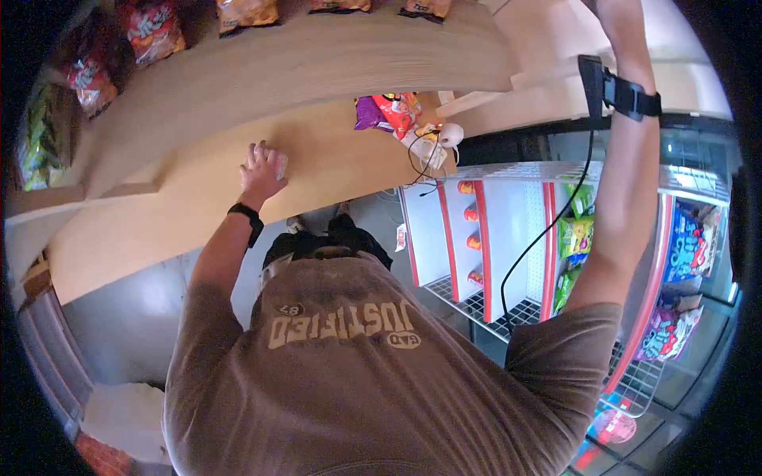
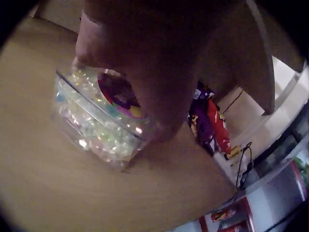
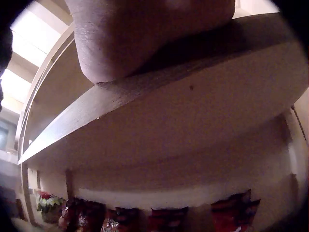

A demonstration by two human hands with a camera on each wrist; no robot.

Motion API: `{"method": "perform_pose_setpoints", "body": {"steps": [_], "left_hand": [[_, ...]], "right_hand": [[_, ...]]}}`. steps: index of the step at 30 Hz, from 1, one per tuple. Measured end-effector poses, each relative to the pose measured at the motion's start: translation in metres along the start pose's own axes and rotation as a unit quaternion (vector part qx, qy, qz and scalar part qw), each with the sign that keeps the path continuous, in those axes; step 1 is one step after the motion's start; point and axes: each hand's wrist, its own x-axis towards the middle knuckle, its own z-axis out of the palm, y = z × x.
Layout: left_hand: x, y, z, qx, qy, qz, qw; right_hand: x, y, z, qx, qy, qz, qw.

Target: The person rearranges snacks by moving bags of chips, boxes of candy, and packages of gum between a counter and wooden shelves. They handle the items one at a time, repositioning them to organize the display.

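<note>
My left hand (image 1: 263,168) grips a clear plastic container (image 2: 96,128) from above, low over the wooden shelf. Small shiny wrapped pieces fill the container, and a round purple label (image 2: 118,92) shows partly under the hand. My right arm reaches up, and only the base of the right hand (image 3: 149,38) shows at the top of the head view. In the right wrist view its heel lies at the front edge of a high wooden shelf (image 3: 193,92). Its fingers are hidden beyond that edge.
Snack bags (image 1: 155,32) line the shelf above. A red and purple packet (image 1: 397,111) and a white power strip (image 1: 429,151) with cables lie at the lower shelf's right end. To the right stands a white rack (image 1: 504,238) with red edges, holding chip bags.
</note>
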Motion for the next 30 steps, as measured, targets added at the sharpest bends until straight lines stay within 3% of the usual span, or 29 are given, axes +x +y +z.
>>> {"method": "perform_pose_setpoints", "body": {"steps": [2,4,5,6,7,8,9,10,12,13,15,16,18,21,23,28,30], "left_hand": [[0.007,-0.006,0.005,-0.015,-0.002,0.01,1.0],[0.022,-0.022,0.031,-0.169,0.003,0.071,0.983],[0.016,-0.014,0.015,-0.162,0.0,0.08,0.983],[0.004,-0.006,0.0,-0.389,-0.087,0.082,0.913],[-0.007,0.007,-0.026,-0.591,-0.167,0.076,0.786],[-0.016,0.02,-0.051,-0.587,-0.166,0.078,0.789],[-0.026,0.034,-0.076,-0.634,-0.19,0.108,0.741],[-0.036,0.049,-0.101,-0.679,-0.212,0.137,0.689],[-0.051,0.076,-0.153,-0.718,-0.219,0.208,0.627],[-0.06,0.091,-0.179,-0.718,-0.215,0.209,0.628],[-0.073,0.12,-0.23,-0.762,-0.154,0.279,0.563],[-0.073,0.131,-0.247,-0.756,-0.091,0.303,0.573],[-0.071,0.155,-0.269,-0.775,0.033,0.303,0.553],[-0.067,0.19,-0.304,-0.813,0.116,0.252,0.511],[-0.064,0.208,-0.32,-0.818,0.141,0.254,0.496],[-0.063,0.233,-0.337,-0.743,0.264,0.335,0.517],[-0.063,0.236,-0.339,-0.729,0.266,0.378,0.504]], "right_hand": [[-0.038,-0.039,0.024,-0.047,-0.025,-0.028,0.998],[-0.082,-0.093,0.048,-0.257,-0.132,-0.178,0.941],[-0.071,-0.086,0.04,-0.237,-0.117,-0.227,0.937],[-0.073,-0.082,0.026,-0.241,-0.109,-0.224,0.938],[-0.083,-0.089,0.023,-0.247,-0.066,-0.253,0.933],[-0.088,-0.091,0.019,-0.25,-0.025,-0.284,0.925],[-0.094,-0.089,0.012,-0.137,-0.037,-0.246,0.959],[-0.113,-0.091,0.013,-0.134,-0.036,-0.247,0.959],[-0.17,-0.103,0.022,-0.088,-0.077,-0.148,0.982],[-0.197,-0.104,0.022,-0.215,-0.088,-0.119,0.965],[-0.22,-0.12,0.039,-0.192,-0.237,-0.128,0.944],[-0.232,-0.124,0.045,-0.168,-0.264,-0.099,0.945],[-0.24,-0.133,0.044,-0.215,-0.375,-0.039,0.901],[-0.24,-0.146,0.054,-0.249,-0.375,-0.074,0.89],[-0.242,-0.138,0.055,-0.289,-0.281,-0.119,0.908],[-0.221,-0.145,0.04,-0.288,-0.193,-0.175,0.921],[-0.215,-0.15,0.03,-0.269,-0.174,-0.19,0.928]]}}
